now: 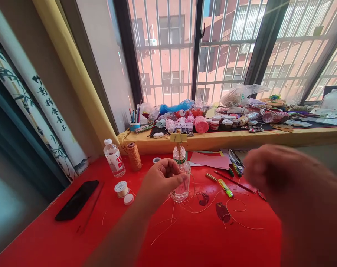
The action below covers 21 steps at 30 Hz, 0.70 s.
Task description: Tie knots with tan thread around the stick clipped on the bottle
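My left hand (161, 183) is closed in front of a clear glass bottle (186, 185), thumb and forefinger pinched on a thin tan cord. A yellow binder clip (179, 137) sits over the bottle's mouth, with twisted cords (179, 150) hanging below it. Off to the right is my right hand (268, 167), raised and blurred, its fingers curled together; what they hold is hidden. Loose cord ends (198, 212) trail over the red tabletop (202, 244) around the bottle's base.
To the left are a plastic bottle (114, 159), an orange cord spool (134, 157), a white thread spool (121, 189) and a black phone (76, 200). A yellow-green packet (225, 188), a dark red pencil (235, 181) and pink paper (210, 160) lie right. Craft supplies crowd the windowsill (157, 145).
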Each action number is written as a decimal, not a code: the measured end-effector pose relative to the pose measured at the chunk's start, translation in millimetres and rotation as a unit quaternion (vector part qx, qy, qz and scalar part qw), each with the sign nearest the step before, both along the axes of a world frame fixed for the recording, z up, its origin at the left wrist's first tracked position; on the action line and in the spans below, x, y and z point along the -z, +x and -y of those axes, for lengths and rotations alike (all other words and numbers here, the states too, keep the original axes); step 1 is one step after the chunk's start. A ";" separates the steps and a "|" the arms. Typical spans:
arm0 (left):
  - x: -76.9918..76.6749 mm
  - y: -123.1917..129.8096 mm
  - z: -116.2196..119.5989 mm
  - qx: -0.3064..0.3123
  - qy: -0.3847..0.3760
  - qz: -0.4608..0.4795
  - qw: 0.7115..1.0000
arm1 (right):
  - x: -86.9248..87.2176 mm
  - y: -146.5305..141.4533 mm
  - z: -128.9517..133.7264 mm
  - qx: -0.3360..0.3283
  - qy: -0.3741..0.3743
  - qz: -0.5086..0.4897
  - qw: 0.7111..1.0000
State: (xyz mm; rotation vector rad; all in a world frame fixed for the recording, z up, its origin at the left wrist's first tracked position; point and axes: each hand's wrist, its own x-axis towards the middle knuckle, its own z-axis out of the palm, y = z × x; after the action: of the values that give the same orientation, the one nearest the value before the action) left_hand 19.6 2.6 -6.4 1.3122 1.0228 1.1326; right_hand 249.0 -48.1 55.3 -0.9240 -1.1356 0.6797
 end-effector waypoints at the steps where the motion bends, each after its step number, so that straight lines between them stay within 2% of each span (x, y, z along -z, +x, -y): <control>1: -0.2 1.2 0.7 -0.001 -0.001 0.003 1.000 | 3.3 -4.4 5.2 -0.047 -0.040 0.042 0.997; 2: -0.4 2.2 1.4 -0.001 0.000 0.005 1.000 | 6.5 -9.5 10.0 -0.102 -0.083 0.088 0.987; 3: -0.7 3.0 1.9 -0.001 0.003 0.006 1.000 | 9.3 -15.1 14.1 -0.173 -0.136 0.159 0.962; 5: -1.5 3.8 2.5 -0.001 0.012 0.003 1.000 | 13.5 -25.8 19.0 -0.245 -0.180 0.248 0.920; 6: -2.2 3.9 2.6 -0.001 0.015 -0.001 1.000 | 15.0 -30.4 19.8 -0.258 -0.188 0.277 0.906; 16: -2.2 -0.8 -1.3 0.000 0.017 -0.001 1.000 | 19.4 -40.9 15.5 -0.211 -0.149 0.377 0.889; 21: -1.5 -0.2 -1.7 0.003 0.011 -0.002 1.000 | 17.8 -43.1 14.6 -0.189 -0.109 0.381 0.898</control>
State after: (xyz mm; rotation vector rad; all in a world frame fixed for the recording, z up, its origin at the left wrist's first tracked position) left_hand 19.3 4.3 -4.9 1.3353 1.0116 1.1398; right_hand 205.9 -62.7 37.5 -1.2237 -2.0059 0.7916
